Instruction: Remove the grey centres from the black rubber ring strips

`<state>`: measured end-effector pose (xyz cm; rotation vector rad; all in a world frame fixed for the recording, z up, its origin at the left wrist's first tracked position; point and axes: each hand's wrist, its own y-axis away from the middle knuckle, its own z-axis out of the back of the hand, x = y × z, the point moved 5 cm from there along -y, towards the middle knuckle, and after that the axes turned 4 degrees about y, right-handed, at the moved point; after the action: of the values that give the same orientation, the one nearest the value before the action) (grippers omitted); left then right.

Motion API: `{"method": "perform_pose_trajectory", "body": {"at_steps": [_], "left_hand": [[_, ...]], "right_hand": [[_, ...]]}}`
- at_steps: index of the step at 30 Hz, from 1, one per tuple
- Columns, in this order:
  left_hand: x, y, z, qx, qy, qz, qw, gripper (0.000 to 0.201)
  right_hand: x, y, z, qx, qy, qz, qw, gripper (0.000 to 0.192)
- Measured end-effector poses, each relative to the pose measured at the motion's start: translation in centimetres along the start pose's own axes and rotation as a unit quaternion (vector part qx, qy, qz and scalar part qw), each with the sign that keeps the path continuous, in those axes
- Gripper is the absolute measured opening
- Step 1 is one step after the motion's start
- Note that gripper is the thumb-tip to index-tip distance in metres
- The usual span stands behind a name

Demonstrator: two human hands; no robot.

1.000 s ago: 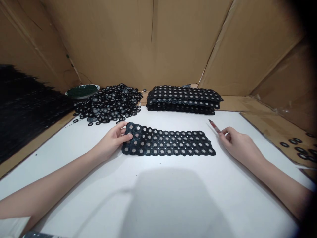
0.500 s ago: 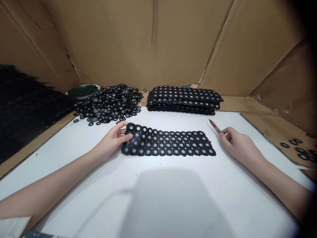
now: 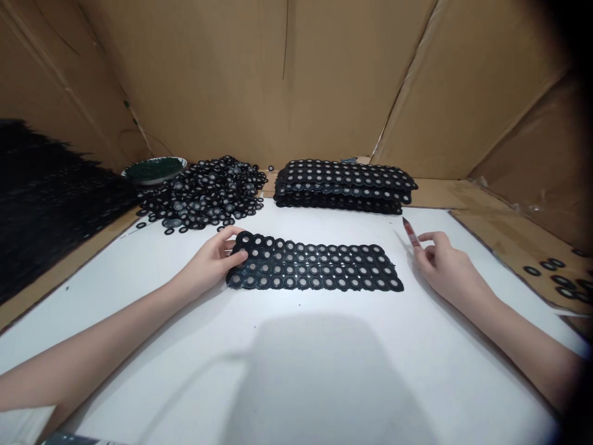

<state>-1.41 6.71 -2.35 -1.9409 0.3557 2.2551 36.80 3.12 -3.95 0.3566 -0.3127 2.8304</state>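
Observation:
A black mat of joined rings (image 3: 315, 266), with pale centres set in several rows, lies on the white tabletop. At its left end my left hand (image 3: 220, 258) pinches the mat, thumb on top and fingers behind. To the right, apart from the mat, my right hand (image 3: 440, 256) is closed on a slim pointed tool (image 3: 410, 233) with a dark tip and reddish body. The tool's tip points up and away from me; its lower end is hidden in the fingers, so its exact kind is unclear.
A heap of loose black rings (image 3: 208, 191) lies at the back left, beside a bowl of dark green bits (image 3: 155, 170). Stacked ring mats (image 3: 345, 185) stand at the back middle. More loose rings (image 3: 563, 278) lie on cardboard at right. Cardboard walls (image 3: 231, 80) enclose the table.
My right hand has turned the pointed tool more upright, its tip moving right and slightly away. The mat's left part looks flatter; my left hand keeps its place.

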Motion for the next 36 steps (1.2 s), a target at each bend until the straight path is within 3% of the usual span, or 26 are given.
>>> {"method": "perform_pose_trajectory", "body": {"at_steps": [3, 7, 10, 14, 18, 21, 23, 26, 29, 32, 36], "left_hand": [[0.3, -0.2, 0.0, 0.016, 0.045, 0.013, 0.999, 0.027], [0.8, -0.4, 0.2, 0.029, 0.09, 0.03, 0.995, 0.026], [0.9, -0.5, 0.2, 0.037, 0.11, 0.042, 0.992, 0.025], [0.9, -0.4, 0.1, 0.039, 0.127, 0.051, 0.99, 0.026], [0.8, -0.2, 0.1, 0.038, 0.133, 0.054, 0.989, 0.029], [0.6, -0.1, 0.1, 0.043, 0.133, 0.054, 0.989, 0.03], [0.5, 0.0, 0.0, 0.045, 0.134, 0.054, 0.989, 0.031], [0.5, 0.0, -0.1, 0.05, 0.144, 0.055, 0.987, 0.031], [0.6, -0.1, -0.1, 0.054, 0.156, 0.053, 0.985, 0.032], [0.7, -0.2, -0.1, 0.056, 0.157, 0.05, 0.985, 0.031], [0.9, -0.4, 0.1, 0.043, 0.141, 0.05, 0.988, 0.029]], "right_hand": [[0.0, 0.1, 0.1, -0.013, -0.009, 0.018, 1.0, 0.034], [0.2, 0.3, 0.4, -0.039, -0.043, 0.027, 0.998, 0.023], [0.6, 0.6, 1.0, -0.072, -0.157, 0.015, 0.985, 0.021], [1.6, 1.0, 1.9, -0.089, -0.312, 0.002, 0.946, 0.023], [4.3, 1.7, 3.7, -0.099, -0.323, 0.022, 0.941, 0.018], [8.1, 2.5, 4.9, -0.103, -0.337, 0.091, 0.931, 0.025], [11.3, 2.9, 4.6, -0.048, -0.388, 0.146, 0.909, 0.027], [16.4, 3.3, 2.9, 0.087, -0.498, 0.209, 0.837, 0.022], [20.1, 3.6, 1.0, 0.171, -0.556, 0.232, 0.779, 0.024], [21.5, 3.7, -1.0, 0.193, -0.575, 0.225, 0.762, 0.018], [21.2, 3.8, -3.7, 0.222, -0.593, 0.185, 0.752, 0.008]]}}
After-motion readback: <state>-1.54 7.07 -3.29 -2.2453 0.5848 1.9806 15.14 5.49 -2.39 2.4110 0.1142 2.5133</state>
